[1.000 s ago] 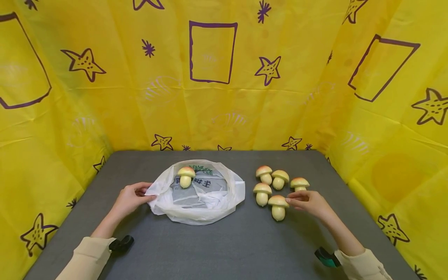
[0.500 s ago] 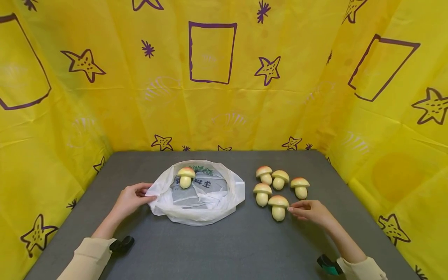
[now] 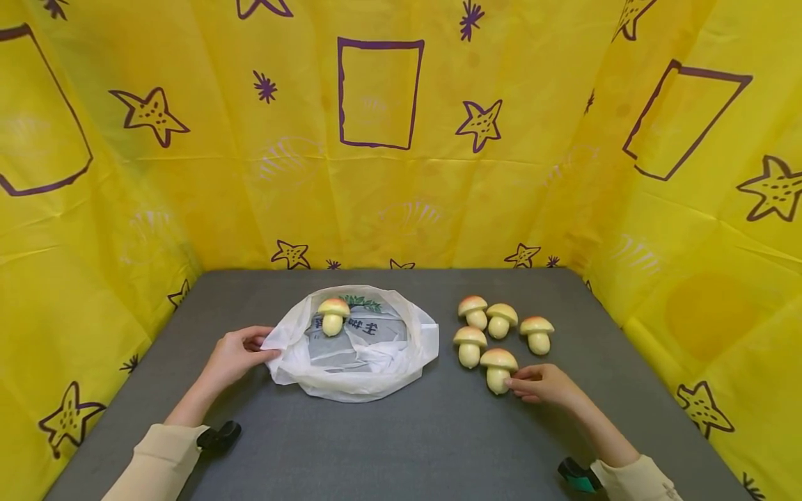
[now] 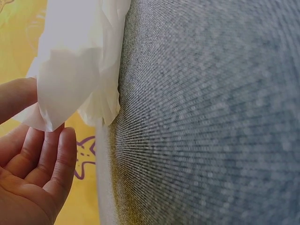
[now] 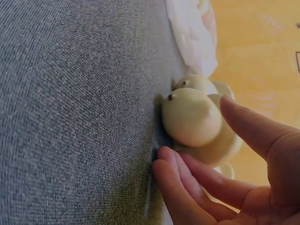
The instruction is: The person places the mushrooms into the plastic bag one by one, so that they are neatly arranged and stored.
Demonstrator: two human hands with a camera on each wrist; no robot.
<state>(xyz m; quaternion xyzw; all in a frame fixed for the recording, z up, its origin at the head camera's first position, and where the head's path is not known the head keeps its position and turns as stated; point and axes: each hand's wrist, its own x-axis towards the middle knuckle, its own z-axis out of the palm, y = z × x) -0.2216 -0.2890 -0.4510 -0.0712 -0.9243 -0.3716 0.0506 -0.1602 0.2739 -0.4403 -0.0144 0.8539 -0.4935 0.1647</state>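
Observation:
My left hand (image 3: pixel 234 358) pinches the left rim of a white plastic bag (image 3: pixel 370 391) that lies with its mouth spread on the table. In the left wrist view the bag's edge (image 4: pixel 65 79) runs between thumb and fingers. Inside the bag lies one toy mushroom (image 3: pixel 333 317), yellow with an orange-tinged cap. My right hand (image 3: pixel 546 384) is at the stem of the nearest loose mushroom (image 3: pixel 499 369). The right wrist view shows that stem (image 5: pixel 190 117) end-on, the thumb on one side and the relaxed fingers spread on the other.
Several more toy mushrooms stand close behind, including one at the left (image 3: pixel 469 347) and one at the right (image 3: pixel 537 335). The dark grey table (image 3: pixel 376 452) is enclosed by yellow patterned cloth (image 3: pixel 388 195) at the back and both sides.
My right hand has come down toward me and left, from beside the nearest mushroom's cap to its stem. The left hand and the bag stay as they were.

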